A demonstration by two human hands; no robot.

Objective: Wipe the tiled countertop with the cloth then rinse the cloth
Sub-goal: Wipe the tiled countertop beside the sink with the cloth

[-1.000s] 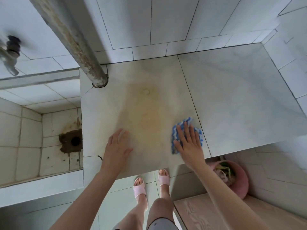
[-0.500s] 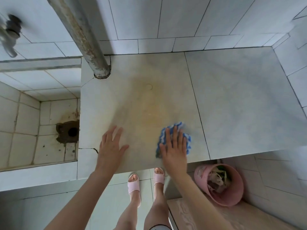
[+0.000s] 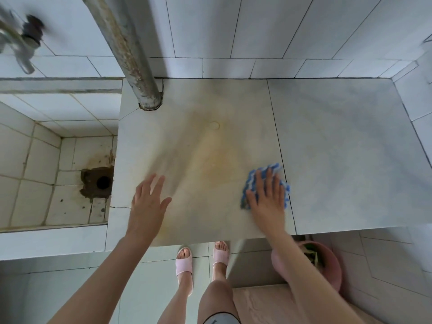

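Pale tiled floor (image 3: 145, 288) fills the nearest part of my feed, with 2 feet in pink open-toed slippers (image 3: 184, 263) standing just below the front edge of the counter. To their right lies a light wooden board (image 3: 261, 305), and beside it a round pink plastic bucket (image 3: 332, 267) with green scraps inside, partly hidden by the right forearm.

Next up, the left hand (image 3: 147, 206) lies over the near left part of the grey-white tiled tabletop (image 3: 339, 148), its fingers (image 3: 152, 183) straight and spread apart, holding nothing. Blur keeps me from telling whether the palm touches the surface. The right hand (image 3: 266, 202) presses flat on a crumpled blue-and-white striped cloth (image 3: 274, 169), its fingers (image 3: 268, 181) straight and slightly apart on top of it, not curled round it. That cloth sits on the near part of the tabletop, on the left of the 2 large tiles, its right edge at the seam between them.

Beyond the hands, a broad yellow-brown stain (image 3: 217, 155) spreads across the left tile. Further back, a rusty grey metal pipe (image 3: 126, 47) rises from the tabletop's far left corner. Left of the counter is a sunken white-tiled sink basin (image 3: 35, 160) with a dark, grimy drain hole (image 3: 102, 182). A blurred metal tap (image 3: 21, 43) juts out above it, and a white tiled wall (image 3: 257, 26) closes the back.
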